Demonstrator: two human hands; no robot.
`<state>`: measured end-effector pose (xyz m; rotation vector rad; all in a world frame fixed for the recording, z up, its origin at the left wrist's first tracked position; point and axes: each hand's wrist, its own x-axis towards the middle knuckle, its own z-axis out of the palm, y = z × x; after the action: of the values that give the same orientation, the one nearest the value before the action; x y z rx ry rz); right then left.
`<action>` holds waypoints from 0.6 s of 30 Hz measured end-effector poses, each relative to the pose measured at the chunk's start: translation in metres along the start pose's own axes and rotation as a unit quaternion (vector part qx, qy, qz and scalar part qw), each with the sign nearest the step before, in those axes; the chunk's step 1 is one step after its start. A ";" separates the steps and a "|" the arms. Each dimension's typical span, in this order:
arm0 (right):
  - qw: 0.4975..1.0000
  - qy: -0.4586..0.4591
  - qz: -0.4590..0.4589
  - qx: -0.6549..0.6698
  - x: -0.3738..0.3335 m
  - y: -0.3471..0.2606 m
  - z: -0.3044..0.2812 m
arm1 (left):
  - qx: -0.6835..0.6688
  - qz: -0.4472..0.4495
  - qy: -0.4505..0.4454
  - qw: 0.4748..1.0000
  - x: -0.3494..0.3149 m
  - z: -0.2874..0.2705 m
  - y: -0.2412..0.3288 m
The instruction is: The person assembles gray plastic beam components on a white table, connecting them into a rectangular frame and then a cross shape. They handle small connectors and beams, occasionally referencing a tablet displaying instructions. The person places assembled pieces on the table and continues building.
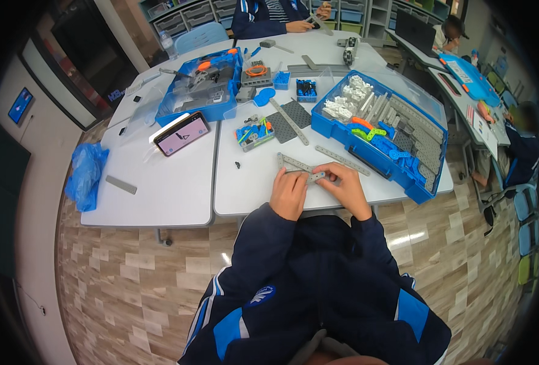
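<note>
My left hand [289,191] and my right hand [342,185] rest side by side on the white table [251,188] near its front edge. Both pinch a short grey perforated strip [315,177] between them. Just above my left hand lies a joined pair of grey perforated strips [294,163]. A longer grey strip [342,160] lies just beyond my right hand. My dark blue sleeves come up from the lower edge.
A large blue parts box [382,134] stands open at the right. A phone [182,134] leans on a stand at the left, behind it a second blue case [199,88]. A small blue tray [254,134], grey plates [290,121] and a blue bag [85,173] lie around. Other people sit at the far tables.
</note>
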<state>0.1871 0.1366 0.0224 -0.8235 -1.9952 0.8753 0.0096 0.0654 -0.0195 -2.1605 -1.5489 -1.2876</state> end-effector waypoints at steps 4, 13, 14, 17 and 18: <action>1.000 0.008 0.004 0.004 -0.005 0.002 0.001 | 0.023 -0.022 -0.010 0.999 -0.002 0.000 0.003; 0.997 0.002 0.046 0.060 -0.006 0.004 -0.003 | -0.006 -0.092 -0.009 0.996 0.003 -0.010 0.012; 0.997 0.000 0.047 0.060 -0.006 0.004 -0.003 | -0.003 -0.097 -0.013 0.995 0.003 -0.009 0.012; 0.996 0.005 0.054 0.076 -0.005 0.005 -0.002 | 0.007 -0.090 -0.012 0.996 0.005 -0.006 0.008; 0.995 0.006 0.050 0.087 -0.005 0.005 -0.002 | 0.010 -0.089 -0.016 0.996 0.005 -0.005 0.007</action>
<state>0.1923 0.1361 0.0173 -0.8320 -1.8512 1.0822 0.0130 0.0627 -0.0106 -2.0807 -1.7927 -1.2890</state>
